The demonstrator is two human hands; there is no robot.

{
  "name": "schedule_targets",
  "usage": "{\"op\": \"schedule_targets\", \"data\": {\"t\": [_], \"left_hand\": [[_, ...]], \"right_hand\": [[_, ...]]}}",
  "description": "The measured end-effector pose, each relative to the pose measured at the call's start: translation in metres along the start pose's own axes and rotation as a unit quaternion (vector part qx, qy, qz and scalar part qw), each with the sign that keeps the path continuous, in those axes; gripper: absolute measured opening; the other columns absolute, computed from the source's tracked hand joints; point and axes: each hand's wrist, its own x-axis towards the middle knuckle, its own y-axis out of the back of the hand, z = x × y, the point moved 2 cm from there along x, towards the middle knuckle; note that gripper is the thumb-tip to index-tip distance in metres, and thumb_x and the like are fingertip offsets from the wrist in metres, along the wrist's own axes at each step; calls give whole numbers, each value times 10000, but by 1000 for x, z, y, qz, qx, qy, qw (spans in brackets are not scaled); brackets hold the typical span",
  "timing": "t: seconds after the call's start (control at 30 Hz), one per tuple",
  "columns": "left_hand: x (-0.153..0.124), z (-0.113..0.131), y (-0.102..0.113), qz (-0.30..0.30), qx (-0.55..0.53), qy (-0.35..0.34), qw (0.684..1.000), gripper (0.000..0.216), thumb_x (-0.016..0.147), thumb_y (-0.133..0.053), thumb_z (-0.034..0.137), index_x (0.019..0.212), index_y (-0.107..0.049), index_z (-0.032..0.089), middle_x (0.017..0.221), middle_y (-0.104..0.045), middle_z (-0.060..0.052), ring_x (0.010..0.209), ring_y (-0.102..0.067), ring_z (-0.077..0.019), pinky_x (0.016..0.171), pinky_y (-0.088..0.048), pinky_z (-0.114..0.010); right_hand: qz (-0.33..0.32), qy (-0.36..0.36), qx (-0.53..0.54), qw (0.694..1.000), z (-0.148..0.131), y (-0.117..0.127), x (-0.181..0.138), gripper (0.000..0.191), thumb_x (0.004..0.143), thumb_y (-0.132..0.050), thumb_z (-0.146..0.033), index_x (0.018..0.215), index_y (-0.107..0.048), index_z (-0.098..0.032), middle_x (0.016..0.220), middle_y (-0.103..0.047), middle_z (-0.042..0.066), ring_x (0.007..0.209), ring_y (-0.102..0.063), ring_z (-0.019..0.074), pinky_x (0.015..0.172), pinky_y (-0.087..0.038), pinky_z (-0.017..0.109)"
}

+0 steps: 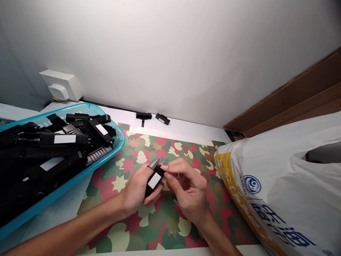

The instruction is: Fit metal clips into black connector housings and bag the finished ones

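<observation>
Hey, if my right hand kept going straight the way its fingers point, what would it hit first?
The black part held in the left hand; the right hand already seems to pinch its top end. Past it lies the blue basket.

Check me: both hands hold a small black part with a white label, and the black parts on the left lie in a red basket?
Not quite: the head view shows the basket is blue, not red. Otherwise yes: the left hand and right hand hold the small black part with its white label, and the black parts lie in that basket on the left.
</observation>
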Motion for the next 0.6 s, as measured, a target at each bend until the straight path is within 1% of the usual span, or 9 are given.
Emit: {"op": "schedule_targets", "data": {"t": [0.07, 0.13, 0.17, 0.23, 0.33, 0.47, 0.6], "left_hand": [[0, 0, 0, 4, 7, 2, 1000, 481, 1024, -420, 658, 835, -520, 227, 354, -339, 103, 329, -203, -90, 391, -255, -220], [-2, 0, 1, 1, 24, 1, 1000, 473, 1047, -383, 622, 857, -544, 220, 365, -345, 100, 348, -221, -95, 419, -282, -218], [-2, 0, 2, -2, 35, -2, 999, 472, 1056, -364, 606, 870, -557, 217, 372, -351, 97, 359, -234, -99, 434, -295, -220], [-4, 0, 3, -8, 58, -6, 998, 496, 1069, -330, 588, 877, -585, 209, 384, -366, 89, 377, -256, -105, 459, -311, -226], [-5, 0, 2, -8, 91, -3, 996, 573, 1074, -295, 602, 840, -622, 195, 396, -377, 72, 396, -282, -110, 479, -309, -242], [-7, 2, -1, -12, 122, -2, 992, 615, 1074, -298, 613, 817, -656, 184, 420, -387, 61, 420, -310, -117, 500, -316, -262], [-6, 2, -1, 3, 136, -4, 991, 638, 1068, -315, 635, 820, -686, 178, 421, -400, 59, 415, -332, -116, 519, -352, -268]], "right_hand": [[23, -39, 5, 999, -1, 3, 1, 175, 1026, -679, -240, 1140, -802, -290, 902, -689, 32, 801, -633, 178, 664, -524, 288], [36, -91, 28, 995, 1, 5, 1, 189, 1040, -674, -325, 1177, -796, -278, 903, -673, 35, 771, -630, 170, 628, -520, 275], [33, -116, 47, 992, 2, 5, 0, 202, 1043, -671, -360, 1172, -795, -266, 893, -663, 34, 732, -626, 160, 600, -513, 268], [5, -151, 85, 985, 4, 4, 0, 219, 1045, -669, -397, 1134, -795, -241, 862, -642, 23, 635, -606, 129, 546, -485, 256], [-23, -159, 118, 980, 6, 2, 1, 181, 1038, -685, -367, 1108, -789, -236, 840, -615, -2, 531, -572, 82, 501, -451, 236], [-29, -145, 120, 982, 4, 4, 0, 131, 1028, -697, -323, 1063, -798, -246, 899, -618, 1, 507, -561, 59, 478, -450, 223], [-36, -134, 94, 986, 1, 7, -1, 123, 1018, -708, -312, 1055, -804, -245, 946, -638, 18, 526, -571, 66, 479, -472, 224]]}}
